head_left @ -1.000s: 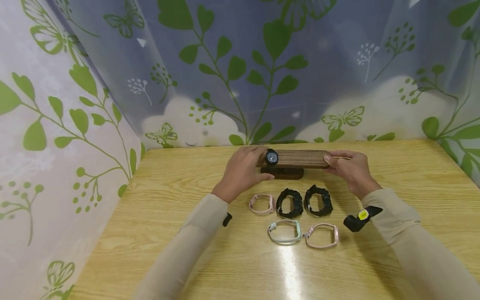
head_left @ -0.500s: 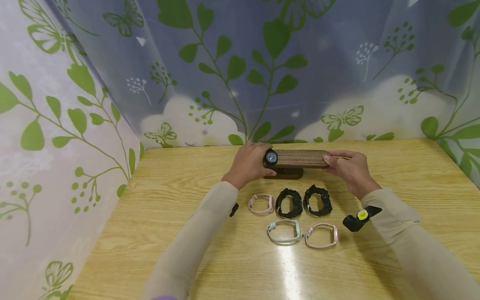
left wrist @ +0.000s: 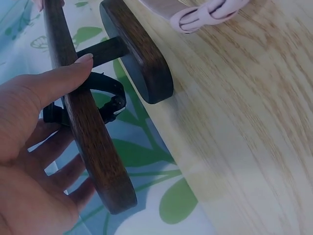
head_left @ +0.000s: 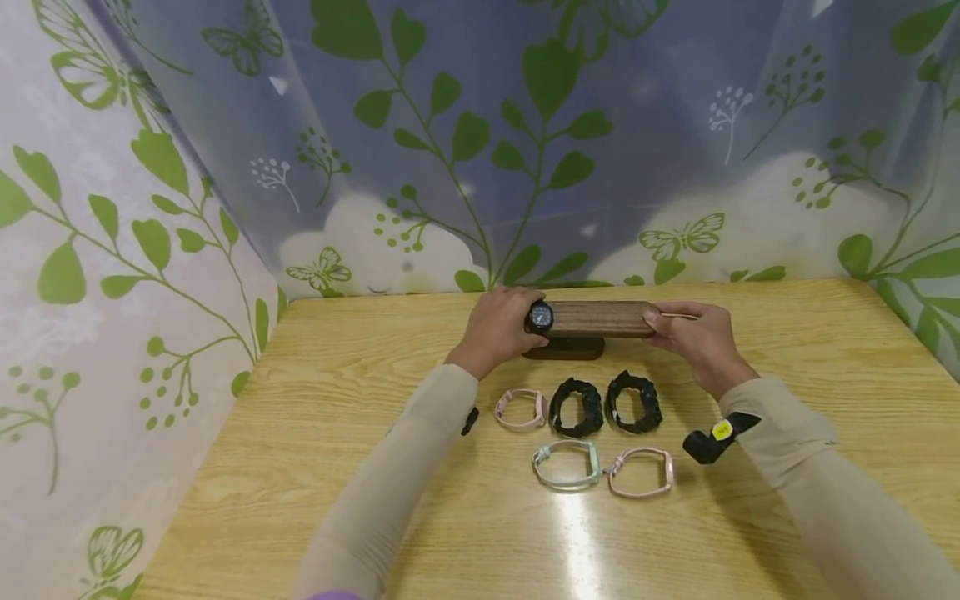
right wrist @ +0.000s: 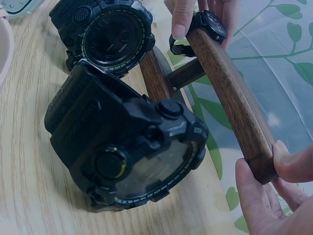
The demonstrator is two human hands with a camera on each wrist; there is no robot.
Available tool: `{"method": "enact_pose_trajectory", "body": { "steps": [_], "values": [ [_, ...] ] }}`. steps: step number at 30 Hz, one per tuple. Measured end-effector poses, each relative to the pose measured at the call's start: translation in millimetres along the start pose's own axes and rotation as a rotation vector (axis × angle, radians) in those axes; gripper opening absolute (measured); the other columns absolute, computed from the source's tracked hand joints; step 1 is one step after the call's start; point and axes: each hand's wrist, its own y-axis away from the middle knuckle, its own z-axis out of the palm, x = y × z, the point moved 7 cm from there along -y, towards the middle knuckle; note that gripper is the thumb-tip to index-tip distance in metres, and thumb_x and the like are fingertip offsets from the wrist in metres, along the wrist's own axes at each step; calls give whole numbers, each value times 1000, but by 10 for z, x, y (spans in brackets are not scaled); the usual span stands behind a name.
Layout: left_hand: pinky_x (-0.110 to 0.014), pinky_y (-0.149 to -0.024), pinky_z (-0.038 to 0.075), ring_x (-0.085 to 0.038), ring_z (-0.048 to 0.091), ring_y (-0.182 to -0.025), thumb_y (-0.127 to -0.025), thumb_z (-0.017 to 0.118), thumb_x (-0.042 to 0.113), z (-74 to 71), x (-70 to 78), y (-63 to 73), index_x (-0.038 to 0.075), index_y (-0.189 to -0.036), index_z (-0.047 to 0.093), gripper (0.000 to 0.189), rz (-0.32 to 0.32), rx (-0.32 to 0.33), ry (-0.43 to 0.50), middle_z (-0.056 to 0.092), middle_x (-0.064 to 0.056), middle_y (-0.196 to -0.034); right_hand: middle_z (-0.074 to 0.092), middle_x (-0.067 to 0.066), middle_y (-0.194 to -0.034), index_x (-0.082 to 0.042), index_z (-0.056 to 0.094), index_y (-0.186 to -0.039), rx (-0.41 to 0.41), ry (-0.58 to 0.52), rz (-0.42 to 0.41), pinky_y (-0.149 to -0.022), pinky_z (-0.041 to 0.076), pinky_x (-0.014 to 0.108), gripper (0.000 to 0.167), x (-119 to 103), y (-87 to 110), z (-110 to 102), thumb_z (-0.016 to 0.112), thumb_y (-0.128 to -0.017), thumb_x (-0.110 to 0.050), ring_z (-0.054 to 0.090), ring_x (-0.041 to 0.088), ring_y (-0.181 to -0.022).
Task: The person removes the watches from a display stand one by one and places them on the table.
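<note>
A small black watch (head_left: pixel 541 315) with a round dark face is looped around the left part of a dark brown wooden watch stand's bar (head_left: pixel 603 318). My left hand (head_left: pixel 491 329) holds this watch, its thumb (left wrist: pixel 73 73) at the strap and the bar, its other fingers behind. In the left wrist view, the bar's left end sticks out past the strap. At the far end, my right hand (head_left: pixel 697 337) pinches the bar between thumb and fingers. The stand's base (head_left: pixel 573 350) rests on the table below.
In front of the stand lie two chunky black watches (head_left: pixel 592 408) (right wrist: pixel 122 142), a pink one (head_left: pixel 541 408), a mint one (head_left: pixel 596 458) and another pink one (head_left: pixel 670 471). A leaf-patterned curtain (head_left: pixel 420 192) hangs behind the wood-grain table (head_left: pixel 337 392).
My left hand has shifted right along the bar, and its thumb has come in to the watch. My right hand keeps its grip on the bar's end.
</note>
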Motion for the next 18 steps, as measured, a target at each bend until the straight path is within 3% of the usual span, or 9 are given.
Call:
{"method": "enact_pose_trajectory", "body": {
  "steps": [6,18],
  "values": [
    [-40,-93,54,-26,64,-113,-80,89,33,-27,-83,43,10,-141,60,72,-13,1,21,64,-7,-136,48,15,-127,13,45,-143,3,1,-9,-97,55,36,51,-8,4,-7,62,-101,-9,70,4,-83],
    [-43,-100,50,-30,62,-115,-76,93,28,-73,-340,166,7,-138,62,72,-46,39,70,66,-12,-131,48,16,-127,12,45,-143,13,7,1,-96,55,36,50,0,-12,5,63,-101,-10,71,5,-81]
  ]
}}
